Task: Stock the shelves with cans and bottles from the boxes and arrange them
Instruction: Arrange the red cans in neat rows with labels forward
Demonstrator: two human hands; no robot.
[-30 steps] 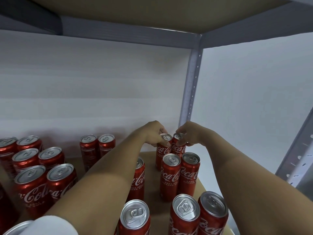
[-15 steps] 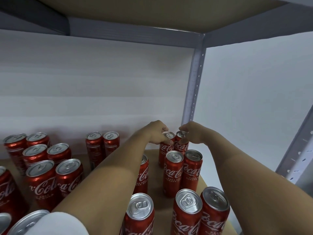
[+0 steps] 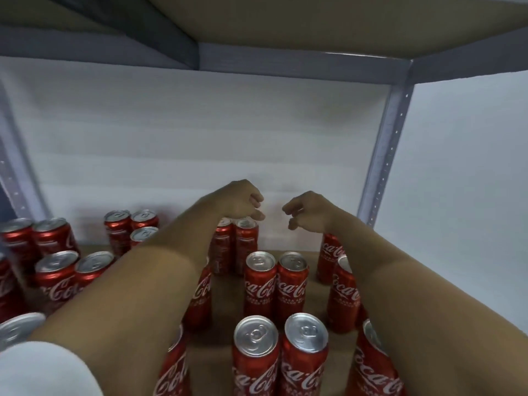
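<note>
At the far left of the shelf (image 3: 225, 358) stands a cluster of red cans (image 3: 55, 277), upright and close together, with a few more cans (image 3: 131, 232) behind them by the back wall (image 3: 200, 155). Your left hand (image 3: 243, 200) hovers just above a pair of cans (image 3: 235, 245) at the back, its fingers (image 3: 258, 214) loosely curled and holding nothing. Two more pairs of cans (image 3: 275, 284) stand in a column nearer to you. Your right hand (image 3: 307, 211) hangs beside the left one, a small gap between them; its fingers (image 3: 293, 222) are likewise loosely curled and empty. Under your right forearm runs another row of cans (image 3: 341, 292), partly hidden. A grey metal post (image 3: 385, 150) rises at the far right corner.
</note>
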